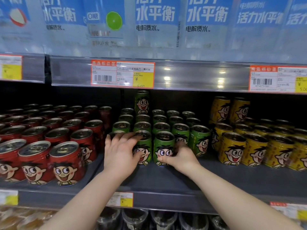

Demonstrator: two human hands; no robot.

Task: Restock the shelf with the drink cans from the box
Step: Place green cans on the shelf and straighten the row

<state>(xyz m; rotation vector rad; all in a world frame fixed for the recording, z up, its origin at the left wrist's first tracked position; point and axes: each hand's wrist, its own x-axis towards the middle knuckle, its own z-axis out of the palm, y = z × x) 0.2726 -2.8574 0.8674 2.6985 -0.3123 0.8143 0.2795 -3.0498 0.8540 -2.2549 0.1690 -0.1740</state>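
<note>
So, head view: just the one camera, right up close to a shop shelf.
green cans: the middle block on the shelf, several rows deep, sat between red cans on the left and yellow cans on the right.
look: short ribbed green bodies, silver pull-tab lids, and a grinning big-eyed cartoon kid on the front.
stacked can: one green one stands on top of the others near the back.
left hand: fingers fanned out over the lids of the front-left green cans, thumb pressed on one's cartoon face. Bit blurry though.
right hand: wrapped round the front can next along, thumb across its front, fingers curled round its right side.
up top: price tag on the rail, blue-labelled bottles above it.
</note>
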